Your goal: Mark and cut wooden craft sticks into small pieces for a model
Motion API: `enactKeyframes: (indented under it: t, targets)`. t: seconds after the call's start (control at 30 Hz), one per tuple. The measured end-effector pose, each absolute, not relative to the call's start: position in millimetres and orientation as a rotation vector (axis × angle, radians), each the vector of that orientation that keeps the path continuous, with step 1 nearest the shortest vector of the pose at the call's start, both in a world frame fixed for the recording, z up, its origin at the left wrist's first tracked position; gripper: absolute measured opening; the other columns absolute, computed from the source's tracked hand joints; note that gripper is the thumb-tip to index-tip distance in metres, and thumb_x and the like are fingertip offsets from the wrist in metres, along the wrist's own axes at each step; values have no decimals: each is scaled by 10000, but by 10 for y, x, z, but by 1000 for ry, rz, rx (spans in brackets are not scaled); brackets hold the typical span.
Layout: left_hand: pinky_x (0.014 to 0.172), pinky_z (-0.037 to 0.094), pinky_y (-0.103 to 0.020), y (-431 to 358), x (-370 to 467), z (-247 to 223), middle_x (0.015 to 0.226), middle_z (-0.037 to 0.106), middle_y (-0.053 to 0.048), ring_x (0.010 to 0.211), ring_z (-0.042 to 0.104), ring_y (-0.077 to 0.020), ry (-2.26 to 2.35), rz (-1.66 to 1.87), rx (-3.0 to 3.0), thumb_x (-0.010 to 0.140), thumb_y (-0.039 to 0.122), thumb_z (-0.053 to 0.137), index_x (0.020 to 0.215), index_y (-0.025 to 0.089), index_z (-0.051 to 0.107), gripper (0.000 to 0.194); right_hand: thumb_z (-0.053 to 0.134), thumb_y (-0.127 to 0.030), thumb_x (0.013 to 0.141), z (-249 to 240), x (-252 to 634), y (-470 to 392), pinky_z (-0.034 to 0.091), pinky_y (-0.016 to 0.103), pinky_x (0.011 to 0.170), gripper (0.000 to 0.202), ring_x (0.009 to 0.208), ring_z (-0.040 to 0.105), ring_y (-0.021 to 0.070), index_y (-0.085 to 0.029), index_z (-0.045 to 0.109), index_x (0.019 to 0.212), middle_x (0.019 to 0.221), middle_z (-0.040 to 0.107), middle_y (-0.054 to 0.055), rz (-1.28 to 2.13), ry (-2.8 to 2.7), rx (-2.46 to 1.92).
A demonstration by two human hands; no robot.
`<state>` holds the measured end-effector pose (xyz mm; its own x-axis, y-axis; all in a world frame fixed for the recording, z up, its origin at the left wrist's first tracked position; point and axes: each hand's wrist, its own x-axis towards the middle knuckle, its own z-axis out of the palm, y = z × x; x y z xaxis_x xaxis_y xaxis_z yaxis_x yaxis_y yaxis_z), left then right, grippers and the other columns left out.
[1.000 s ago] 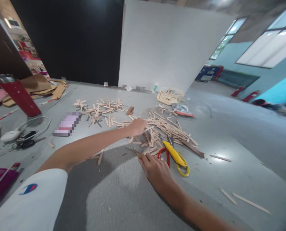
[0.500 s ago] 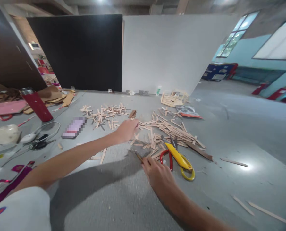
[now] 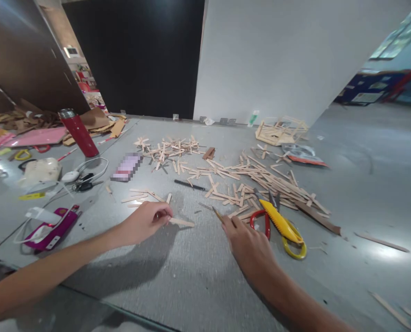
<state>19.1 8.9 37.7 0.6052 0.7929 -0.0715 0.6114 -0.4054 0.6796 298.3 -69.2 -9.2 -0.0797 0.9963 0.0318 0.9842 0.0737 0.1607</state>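
Observation:
My left hand [image 3: 143, 222] is closed in a pinch on one end of a flat wooden craft stick [image 3: 182, 222], whose other end points right, low over the grey table [image 3: 191, 276]. My right hand [image 3: 249, 242] rests farther right, fingers wrapped round a slim pointed tool [image 3: 218, 214] with a golden-brown shaft; its exact kind is unclear. Beside that hand lie red-handled scissors or pliers [image 3: 268, 226], partly covered, and a yellow-handled cutting tool [image 3: 281, 223]. Beyond both hands spreads a pile of loose craft sticks [image 3: 274, 180].
Short sticks [image 3: 167, 150] are heaped at the back. A black pen [image 3: 190, 185], phone [image 3: 126, 167], red flask [image 3: 79, 133], cables, keys and a purple device [image 3: 55, 233] lie leftward. A stick-built frame [image 3: 278, 131] stands back right near a plastic packet [image 3: 304, 154].
My left hand has drawn back from the stick pile toward me and now has a craft stick in it. My right hand keeps the slim tool. The view has shifted.

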Motion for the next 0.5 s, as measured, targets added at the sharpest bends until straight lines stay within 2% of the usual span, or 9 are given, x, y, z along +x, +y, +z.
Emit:
enactKeyframes:
  t: [0.1, 0.2, 0.3, 0.4, 0.5]
  targets:
    - [609, 388, -253, 78, 136, 224, 679, 635, 5, 624, 567, -149, 1132, 294, 2234, 984, 231, 495, 814, 191, 629, 220, 505, -52, 1032, -82, 2989, -687, 438, 250, 542, 282, 780, 762, 205, -191, 702, 1179, 1011, 762, 99, 290, 2201, 2093]
    - [636, 403, -274, 81, 133, 146, 691, 645, -12, 665, 595, -179, 1151, 270, 2353, 1019, 261, 450, 836, 201, 630, 264, 526, -16, 1004, -35, 3004, -673, 471, 253, 568, 293, 887, 767, 231, -175, 687, 1191, 1033, 758, 116, 310, 2180, 2081]
    - [666, 445, -299, 91, 131, 104, 801, 711, -53, 725, 649, -214, 1225, 231, 2534, 1053, 264, 386, 1021, 209, 648, 269, 541, -12, 999, 12, 3010, -657, 476, 254, 565, 287, 911, 771, 234, -170, 686, 1191, 1051, 756, 114, 295, 2154, 2064]
    - [666, 476, -326, 104, 111, 62, 847, 736, -84, 720, 674, -244, 1267, 208, 2585, 1055, 240, 395, 1235, 193, 598, 275, 546, -36, 1016, 32, 2999, -654, 456, 244, 543, 294, 857, 773, 220, -181, 683, 1232, 1027, 763, 97, 294, 2126, 2067]
    - [687, 503, -347, 112, 87, 30, 865, 738, -100, 762, 698, -269, 1279, 153, 2652, 1066, 226, 406, 1279, 173, 579, 279, 530, -26, 1018, 27, 3002, -666, 454, 244, 540, 344, 847, 772, 225, -165, 662, 1303, 1004, 770, 113, 350, 2092, 2082]
